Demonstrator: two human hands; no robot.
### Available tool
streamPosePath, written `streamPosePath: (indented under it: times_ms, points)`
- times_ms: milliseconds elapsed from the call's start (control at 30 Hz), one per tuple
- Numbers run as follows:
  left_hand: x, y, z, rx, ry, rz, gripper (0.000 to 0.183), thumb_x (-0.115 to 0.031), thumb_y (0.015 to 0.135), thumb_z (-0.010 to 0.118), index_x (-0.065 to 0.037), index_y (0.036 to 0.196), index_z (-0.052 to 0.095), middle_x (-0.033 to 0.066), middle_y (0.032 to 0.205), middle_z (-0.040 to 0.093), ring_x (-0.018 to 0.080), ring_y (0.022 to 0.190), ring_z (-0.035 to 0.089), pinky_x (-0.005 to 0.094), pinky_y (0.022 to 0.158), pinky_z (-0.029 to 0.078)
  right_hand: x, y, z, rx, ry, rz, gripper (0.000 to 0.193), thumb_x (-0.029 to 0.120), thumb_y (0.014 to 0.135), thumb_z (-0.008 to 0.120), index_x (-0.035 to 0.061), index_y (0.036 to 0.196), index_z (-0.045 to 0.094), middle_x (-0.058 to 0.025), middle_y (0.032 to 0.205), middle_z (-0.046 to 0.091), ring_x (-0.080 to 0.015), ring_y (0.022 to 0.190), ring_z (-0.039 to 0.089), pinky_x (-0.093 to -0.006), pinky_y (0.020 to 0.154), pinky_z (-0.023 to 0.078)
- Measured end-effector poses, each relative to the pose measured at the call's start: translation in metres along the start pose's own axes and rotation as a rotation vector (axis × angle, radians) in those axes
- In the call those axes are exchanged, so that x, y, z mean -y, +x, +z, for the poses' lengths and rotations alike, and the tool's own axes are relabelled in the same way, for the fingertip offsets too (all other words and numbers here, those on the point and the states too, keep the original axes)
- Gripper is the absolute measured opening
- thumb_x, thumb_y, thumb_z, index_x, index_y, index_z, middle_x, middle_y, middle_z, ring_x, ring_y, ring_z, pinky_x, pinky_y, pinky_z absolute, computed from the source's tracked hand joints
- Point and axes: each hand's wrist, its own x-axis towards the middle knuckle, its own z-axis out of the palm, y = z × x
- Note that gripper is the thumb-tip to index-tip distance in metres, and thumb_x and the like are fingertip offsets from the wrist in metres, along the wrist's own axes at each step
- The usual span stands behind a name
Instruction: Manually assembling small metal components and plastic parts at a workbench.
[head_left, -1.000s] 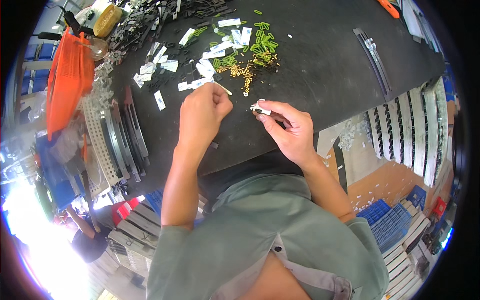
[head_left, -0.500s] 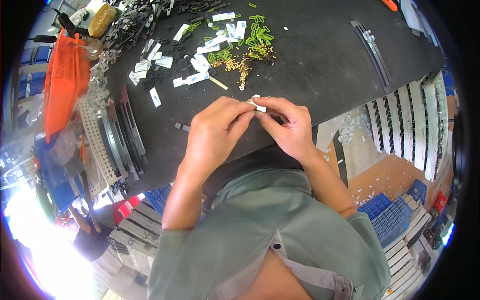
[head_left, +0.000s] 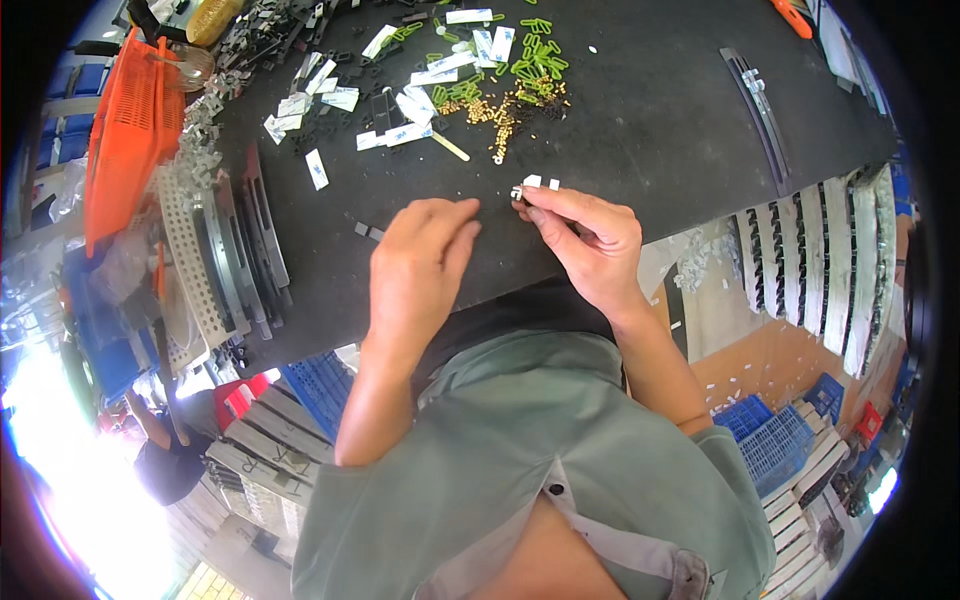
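Piece, small, white-and-dark, pinched above centre by my right hand; left hand, fingertips narrowly parted; thin green loops, upper centre.

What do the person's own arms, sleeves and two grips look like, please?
The left grip and right grip are bare human hands with five fingers each; I see no gloves or rings. The left forearm and right forearm are uncovered, without visible watch, cable or marking. The left sleeve and right sleeve are short, plain grey-green cloth.
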Motion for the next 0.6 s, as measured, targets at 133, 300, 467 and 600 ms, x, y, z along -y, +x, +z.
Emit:
streamPosePath:
  times_ms: [133,300,467,600]
  points:
    - [0.002,-0.003,-0.005,0.003,-0.044,-0.155,0.014,-0.004,0.088,0.073,-0.003,0.102,0.073,0.0113,0.096,0.07,0.0271,0.082,0.07,0.0351,0.07,0.056,-0.002,-0.002,0.0,-0.008,0.061,0.066,0.021,-0.008,0.095,0.065,-0.003,0.114,0.074,-0.0114,0.106,0.077,-0.0151,0.095,0.073,-0.0269,0.086,0.058]
    - [0.0,-0.001,0.003,0.04,0.045,-0.103,0.013,-0.007,0.084,0.075,-0.002,0.095,0.069,0.0114,0.09,0.068,0.0273,0.079,0.069,0.0371,0.067,0.055,0.006,-0.003,0.004,-0.084,0.23,0.17,0.02,-0.003,0.097,0.065,-0.0046,0.117,0.069,-0.0131,0.11,0.074,-0.0208,0.099,0.074,-0.0331,0.09,0.061]
    - [0.005,0.003,0.011,0.044,0.222,0.053,0.017,-0.006,0.074,0.077,-0.005,0.082,0.062,0.0098,0.076,0.061,0.03,0.07,0.063,0.0415,0.062,0.051,0.026,-0.006,0.008,-0.208,0.466,0.409,0.019,0.006,0.102,0.061,-0.0046,0.118,0.065,-0.017,0.109,0.073,-0.0276,0.102,0.074,-0.0396,0.089,0.062]
    - [-0.006,0.003,0.01,0.055,0.055,0.01,0.016,-0.008,0.079,0.079,-0.004,0.088,0.065,0.0093,0.079,0.065,0.0265,0.07,0.065,0.0377,0.061,0.051,0.038,-0.008,0.014,-0.268,0.557,0.555,0.021,0.012,0.104,0.059,-0.0041,0.118,0.064,-0.0188,0.108,0.073,-0.029,0.102,0.074,-0.0396,0.09,0.062]
